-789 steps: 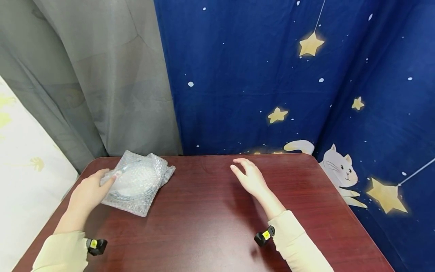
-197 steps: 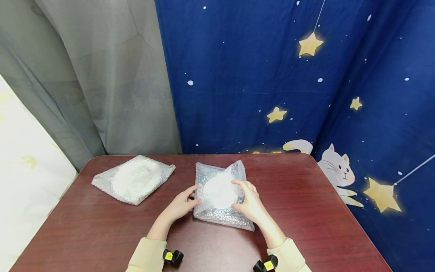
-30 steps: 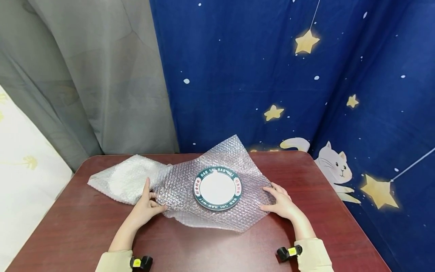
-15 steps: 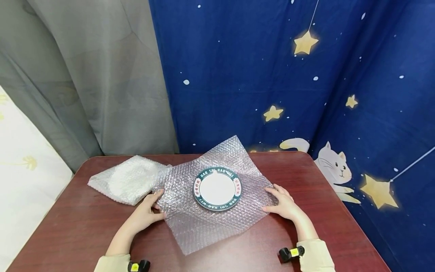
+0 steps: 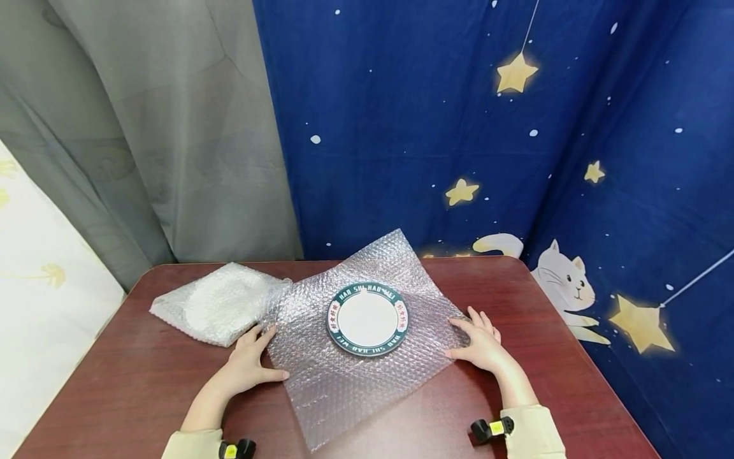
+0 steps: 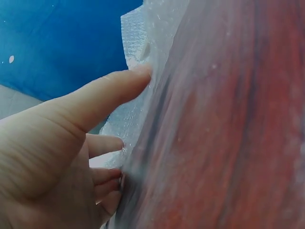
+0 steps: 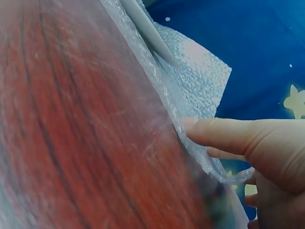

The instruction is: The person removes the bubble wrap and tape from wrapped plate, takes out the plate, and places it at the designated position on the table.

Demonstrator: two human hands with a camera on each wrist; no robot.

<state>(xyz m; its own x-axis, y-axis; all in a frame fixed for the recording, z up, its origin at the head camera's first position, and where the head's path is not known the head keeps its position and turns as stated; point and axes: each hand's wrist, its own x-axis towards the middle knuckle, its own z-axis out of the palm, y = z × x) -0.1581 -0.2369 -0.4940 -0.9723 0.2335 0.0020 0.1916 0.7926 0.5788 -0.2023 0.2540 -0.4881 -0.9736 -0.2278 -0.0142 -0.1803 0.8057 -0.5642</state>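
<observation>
Backdrop: blue cloth (image 5: 436,127) printed with yellow stars and a white cat hangs behind and to the right of the counter; a grey curtain (image 5: 160,127) hangs to its left.
Counter: dark red wood-grain counter (image 5: 143,389) with rounded far corners carries everything else.
Bubble wrap sheet: unfolded bubble wrap sheet (image 5: 344,382) lies spread flat at the middle of the counter, one corner pointing toward the person, the far corner standing up a little against the blue cloth.
Wrapped bundle: wrapped bundle (image 5: 220,303) of bubble wrap, with something round and pale inside, sits at the far left of the counter, its right edge meeting the sheet's left edge.
Plate: round white plate (image 5: 367,317) with a dark green lettered rim lies face up on the middle of the sheet, between the two hands and touched by neither.
Left hand: left hand (image 5: 246,366) is released, fingers stretched out, resting on the sheet's left edge just in front of the bundle; the left wrist view shows the thumb and fingertips (image 6: 114,143) laid against the plastic.
Right hand: right hand (image 5: 480,344) is likewise released, fingers spread and pressing flat on the sheet's right corner; in the right wrist view a straight finger lies on the wrap's edge.
Sleeves: pale cream sleeves (image 5: 536,433) cover both forearms.
</observation>
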